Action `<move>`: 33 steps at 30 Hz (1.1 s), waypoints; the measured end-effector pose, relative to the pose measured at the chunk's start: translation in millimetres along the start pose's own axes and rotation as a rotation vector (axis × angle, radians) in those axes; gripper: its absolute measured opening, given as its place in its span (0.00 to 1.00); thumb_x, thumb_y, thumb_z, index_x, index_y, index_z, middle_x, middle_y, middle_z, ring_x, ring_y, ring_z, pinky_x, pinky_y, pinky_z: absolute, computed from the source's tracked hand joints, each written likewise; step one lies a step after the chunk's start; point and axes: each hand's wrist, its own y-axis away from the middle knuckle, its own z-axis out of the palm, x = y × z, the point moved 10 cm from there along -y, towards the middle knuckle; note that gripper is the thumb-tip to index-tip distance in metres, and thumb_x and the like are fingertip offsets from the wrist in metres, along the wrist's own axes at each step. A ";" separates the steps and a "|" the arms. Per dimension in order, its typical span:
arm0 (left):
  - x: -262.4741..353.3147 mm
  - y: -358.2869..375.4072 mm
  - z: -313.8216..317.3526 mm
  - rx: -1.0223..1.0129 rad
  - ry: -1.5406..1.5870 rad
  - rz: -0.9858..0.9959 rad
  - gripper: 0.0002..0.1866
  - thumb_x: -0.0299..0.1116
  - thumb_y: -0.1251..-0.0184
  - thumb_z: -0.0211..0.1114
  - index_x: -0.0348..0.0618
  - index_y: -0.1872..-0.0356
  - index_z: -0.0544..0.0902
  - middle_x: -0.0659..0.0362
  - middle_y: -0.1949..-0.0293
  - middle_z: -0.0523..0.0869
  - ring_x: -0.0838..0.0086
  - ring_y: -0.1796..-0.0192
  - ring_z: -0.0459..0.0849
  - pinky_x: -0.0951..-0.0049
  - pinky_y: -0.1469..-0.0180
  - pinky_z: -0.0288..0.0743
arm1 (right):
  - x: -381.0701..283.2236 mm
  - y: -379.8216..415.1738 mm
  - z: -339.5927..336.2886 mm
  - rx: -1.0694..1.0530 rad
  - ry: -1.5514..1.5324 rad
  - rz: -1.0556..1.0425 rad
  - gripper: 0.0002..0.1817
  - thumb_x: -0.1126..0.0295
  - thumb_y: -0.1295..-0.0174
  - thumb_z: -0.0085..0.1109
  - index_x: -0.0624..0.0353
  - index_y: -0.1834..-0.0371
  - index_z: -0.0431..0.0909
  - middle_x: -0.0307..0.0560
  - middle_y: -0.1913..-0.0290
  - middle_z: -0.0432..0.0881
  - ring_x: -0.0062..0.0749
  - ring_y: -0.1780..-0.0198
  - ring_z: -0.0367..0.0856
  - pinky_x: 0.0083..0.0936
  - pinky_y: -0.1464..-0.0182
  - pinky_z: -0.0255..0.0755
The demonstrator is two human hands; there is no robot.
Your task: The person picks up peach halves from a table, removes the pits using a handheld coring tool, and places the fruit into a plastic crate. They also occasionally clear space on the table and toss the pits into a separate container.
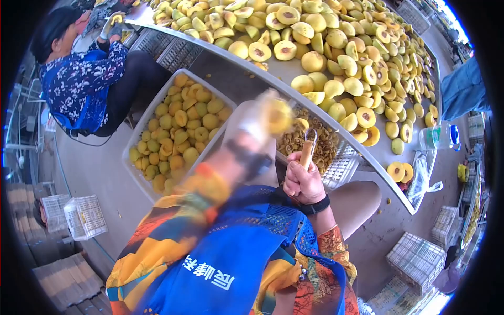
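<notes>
My left hand, smeared by motion and seemingly in a pale glove, holds a yellow peach half beside the table's front edge. My right hand is closed round the wooden handle of a pitting spoon. Its metal loop points up, apart from the peach half. Beneath both, a crate holds brown peach pits. To the left, a light plastic crate is filled with peach halves.
A metal table ahead carries a large heap of peach halves. A plastic bottle and a clear bag lie at its right end. A co-worker sits at left. White crates stand on the floor.
</notes>
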 end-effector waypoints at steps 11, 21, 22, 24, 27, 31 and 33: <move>186.0 83.0 -149.5 0.826 -2.020 0.595 0.25 0.58 0.50 0.61 0.51 0.58 0.82 0.52 0.55 0.80 0.58 0.53 0.78 0.62 0.53 0.72 | 12.6 -32.7 -86.1 0.380 0.497 0.067 0.13 0.70 0.43 0.54 0.59 0.58 0.64 0.36 0.80 0.66 0.18 0.86 0.66 0.19 0.87 0.64; 152.5 -102.4 64.4 0.420 -2.428 0.833 0.25 0.48 0.56 0.68 0.54 0.54 0.76 0.54 0.57 0.77 0.62 0.49 0.74 0.54 0.53 0.68 | 3.9 -33.4 -95.0 0.435 0.847 -0.192 0.13 0.70 0.46 0.56 0.65 0.61 0.69 0.42 0.78 0.73 0.22 0.88 0.69 0.21 0.86 0.65; 151.3 -111.5 66.5 0.413 -2.419 0.768 0.25 0.48 0.57 0.68 0.53 0.54 0.76 0.52 0.56 0.77 0.61 0.50 0.75 0.54 0.54 0.69 | -4.0 -24.0 -88.0 0.452 0.844 -0.174 0.13 0.70 0.46 0.56 0.65 0.60 0.69 0.43 0.78 0.74 0.23 0.86 0.71 0.21 0.84 0.66; 150.2 -127.1 66.6 0.405 -2.402 0.624 0.27 0.46 0.58 0.69 0.51 0.54 0.75 0.50 0.56 0.76 0.58 0.51 0.76 0.54 0.55 0.70 | -21.6 -4.8 -70.9 0.483 0.870 -0.200 0.15 0.69 0.46 0.57 0.65 0.59 0.69 0.44 0.77 0.75 0.25 0.82 0.73 0.22 0.79 0.69; 161.1 -83.4 87.2 0.346 -2.044 0.842 0.27 0.44 0.59 0.68 0.47 0.55 0.74 0.47 0.57 0.77 0.54 0.54 0.78 0.55 0.57 0.72 | -62.2 16.9 -42.9 0.534 0.918 -0.400 0.18 0.67 0.46 0.59 0.65 0.55 0.70 0.45 0.75 0.78 0.27 0.76 0.77 0.23 0.71 0.72; 107.2 -3.0 139.4 -0.227 -1.914 1.050 0.25 0.39 0.58 0.66 0.47 0.54 0.73 0.49 0.57 0.77 0.57 0.54 0.78 0.61 0.54 0.74 | -106.2 19.5 -20.0 0.545 0.854 -0.710 0.25 0.61 0.44 0.60 0.65 0.48 0.67 0.43 0.74 0.79 0.25 0.73 0.78 0.22 0.67 0.72; 68.7 32.2 156.8 -0.448 -1.982 0.980 0.29 0.38 0.58 0.67 0.47 0.49 0.70 0.51 0.54 0.76 0.56 0.54 0.77 0.60 0.53 0.74 | -119.5 7.5 -9.9 0.395 0.843 -0.871 0.28 0.58 0.42 0.58 0.66 0.46 0.64 0.41 0.73 0.78 0.20 0.77 0.75 0.16 0.73 0.70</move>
